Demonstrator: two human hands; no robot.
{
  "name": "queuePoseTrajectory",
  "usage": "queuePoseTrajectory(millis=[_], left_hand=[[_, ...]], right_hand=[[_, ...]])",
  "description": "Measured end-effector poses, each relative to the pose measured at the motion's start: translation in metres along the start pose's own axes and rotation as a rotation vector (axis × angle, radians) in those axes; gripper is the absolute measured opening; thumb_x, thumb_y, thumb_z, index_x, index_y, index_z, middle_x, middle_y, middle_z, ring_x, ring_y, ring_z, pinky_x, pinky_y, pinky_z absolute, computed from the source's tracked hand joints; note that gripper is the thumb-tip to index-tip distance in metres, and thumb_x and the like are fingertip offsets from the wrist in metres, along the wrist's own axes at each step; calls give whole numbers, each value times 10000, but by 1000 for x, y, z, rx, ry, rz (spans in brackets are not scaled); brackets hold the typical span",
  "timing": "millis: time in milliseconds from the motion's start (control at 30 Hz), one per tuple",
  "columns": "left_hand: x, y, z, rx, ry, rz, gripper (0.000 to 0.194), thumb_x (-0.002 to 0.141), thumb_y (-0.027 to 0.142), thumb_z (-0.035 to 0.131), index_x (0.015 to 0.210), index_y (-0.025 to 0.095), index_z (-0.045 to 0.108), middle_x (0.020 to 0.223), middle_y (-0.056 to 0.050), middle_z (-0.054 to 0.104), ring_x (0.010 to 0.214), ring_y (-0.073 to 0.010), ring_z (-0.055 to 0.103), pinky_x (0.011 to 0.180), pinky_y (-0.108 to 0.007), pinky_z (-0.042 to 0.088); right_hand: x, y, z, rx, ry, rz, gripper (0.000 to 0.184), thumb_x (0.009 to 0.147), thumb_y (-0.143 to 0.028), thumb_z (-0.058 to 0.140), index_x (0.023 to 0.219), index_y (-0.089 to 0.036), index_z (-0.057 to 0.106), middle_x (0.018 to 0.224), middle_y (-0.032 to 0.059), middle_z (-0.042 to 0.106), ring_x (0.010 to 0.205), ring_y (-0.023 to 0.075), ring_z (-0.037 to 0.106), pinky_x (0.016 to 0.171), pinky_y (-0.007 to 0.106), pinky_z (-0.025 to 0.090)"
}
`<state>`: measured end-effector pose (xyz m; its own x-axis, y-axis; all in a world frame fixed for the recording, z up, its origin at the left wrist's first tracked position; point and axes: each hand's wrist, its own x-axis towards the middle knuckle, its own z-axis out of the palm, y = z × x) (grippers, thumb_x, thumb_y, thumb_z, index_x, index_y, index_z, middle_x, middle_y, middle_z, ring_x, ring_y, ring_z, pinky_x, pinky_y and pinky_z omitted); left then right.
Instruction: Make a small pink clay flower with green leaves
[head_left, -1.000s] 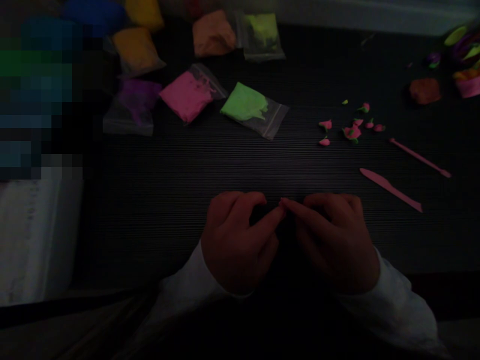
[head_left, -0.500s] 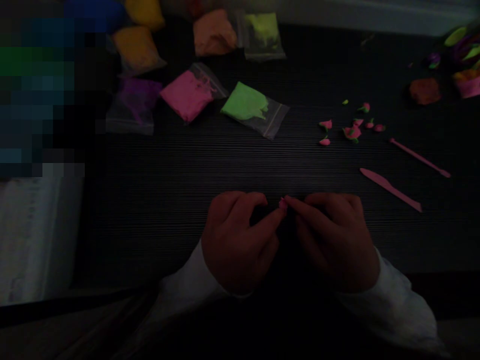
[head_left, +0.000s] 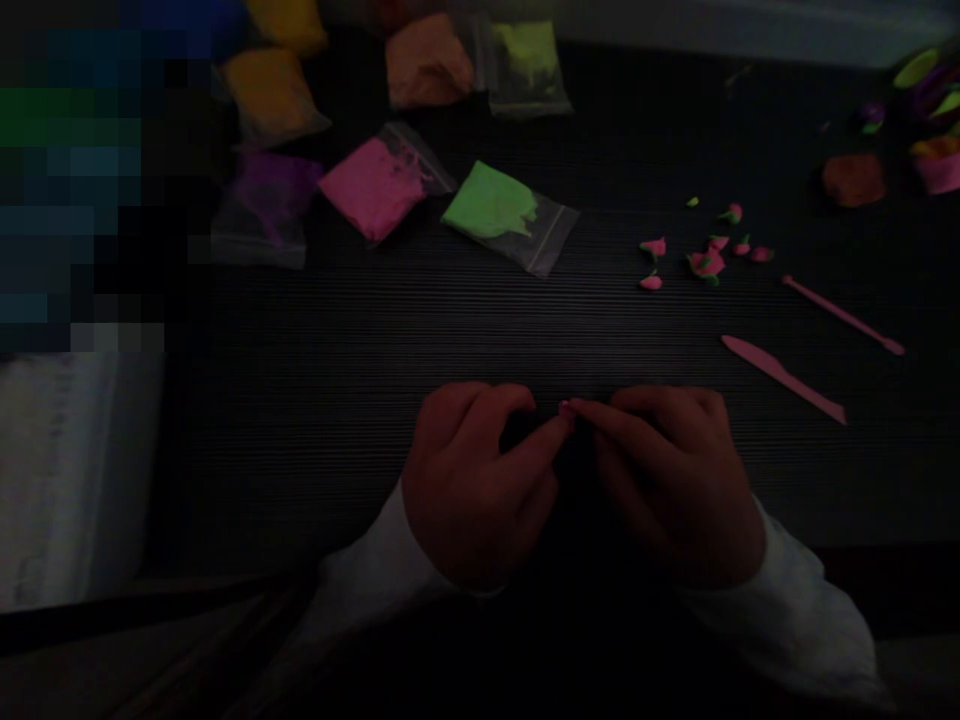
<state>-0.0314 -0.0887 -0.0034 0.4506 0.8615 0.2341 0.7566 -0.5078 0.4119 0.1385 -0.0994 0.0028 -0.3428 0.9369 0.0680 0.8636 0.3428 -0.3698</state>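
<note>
A tiny piece of pink clay [head_left: 565, 408] sits between my fingertips above the front of the dark table. My left hand [head_left: 480, 480] is closed, with its thumb against the clay. From the other side, the fingertips of my right hand [head_left: 675, 480] pinch at the same piece. Its exact shape is mostly hidden by the fingers. To the right of my hands lie a pink plastic clay knife [head_left: 784, 380] and a thin pink modelling tool [head_left: 844, 315]. Several small pink clay buds with green leaves [head_left: 706, 263] lie loosely grouped beyond them.
Bags of pink clay [head_left: 375, 190], green clay [head_left: 491, 205], purple clay [head_left: 274, 195] and orange clay [head_left: 270, 90] lie at the back left. A reddish-brown lump [head_left: 853, 180] is at the far right. On the left stands a whitish box-like object [head_left: 75, 480].
The fingertips of my right hand have shifted very slightly down against the pink clay. My left hand stays almost still, and the view has moved a little.
</note>
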Motion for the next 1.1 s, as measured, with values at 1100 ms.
queuePoseTrajectory(millis=[1100], left_hand=[[0,-1,-2,-5,6,39,268,672,194,490,914,226,602,868,-51,533,797,-178,446,712,-385,397]], right_hand=[[0,0,-1,19,8,1,287,751,-233,459,1025,-221,542,855,37,545,762,156,479,730,365,310]])
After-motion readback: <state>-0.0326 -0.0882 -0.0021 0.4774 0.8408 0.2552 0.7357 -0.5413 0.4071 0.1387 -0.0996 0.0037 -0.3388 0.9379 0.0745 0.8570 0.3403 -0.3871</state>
